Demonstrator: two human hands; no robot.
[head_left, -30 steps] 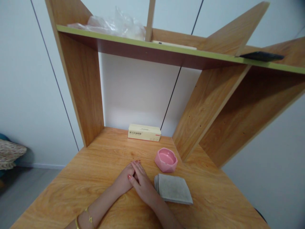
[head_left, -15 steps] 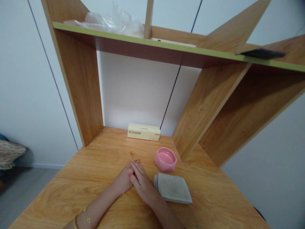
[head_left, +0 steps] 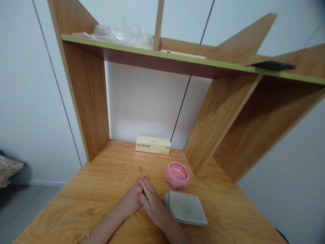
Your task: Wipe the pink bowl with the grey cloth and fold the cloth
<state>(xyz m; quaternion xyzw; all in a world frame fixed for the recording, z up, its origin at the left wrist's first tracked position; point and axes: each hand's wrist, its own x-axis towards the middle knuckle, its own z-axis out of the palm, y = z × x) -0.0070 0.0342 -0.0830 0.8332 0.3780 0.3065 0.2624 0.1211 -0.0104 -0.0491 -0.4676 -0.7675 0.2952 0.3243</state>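
Note:
On the wooden desk [head_left: 96,189], my right hand [head_left: 151,200] lies over my left hand [head_left: 134,196], its fingers stretched out and nothing in it. Most of my left hand's fingers are covered by the right; their tips show at the far end, lying flat. Just right of my right hand is a folded grey cloth [head_left: 188,207]. Beyond the cloth stands a pink faceted ashtray [head_left: 177,175] with notches in its rim. Neither hand touches the ashtray. A gold-coloured bracelet [head_left: 89,237] is on my left wrist.
Against the back wall sits a long cream box [head_left: 153,145] with printed lettering. Wooden side panels [head_left: 83,91] rise left and right. Overhead runs a shelf [head_left: 152,56] holding a clear plastic bag [head_left: 127,35] and a dark flat object [head_left: 274,65].
The whole view has shifted, so the desk and shelf appear slightly lower. My hands stay laid one over the other, and the objects keep their places on the desk.

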